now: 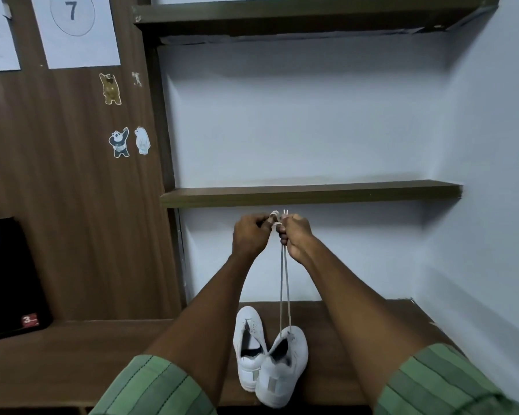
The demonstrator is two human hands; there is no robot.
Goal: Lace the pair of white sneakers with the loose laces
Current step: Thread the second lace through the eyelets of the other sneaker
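- Left hand (250, 236): raised, fingers curled, pinching the white lace (284, 283) where it is looped at the top.
- Right hand (295, 235): touching the left hand, fingers clenched round the same lace; two lace tips stand up just above it.
- Lace: two strands run taut from the hands down to the right sneaker (283, 366).
- Left sneaker (249, 339): below the hands, touching the right sneaker, no lace seen in it.
- Both sneakers rest on the wooden desk (72, 360), between the forearms; the right one's heel is at the near edge.
- Lower shelf (312, 193): its front edge sits just above the hands.
- Open wall space lies right of the right hand.
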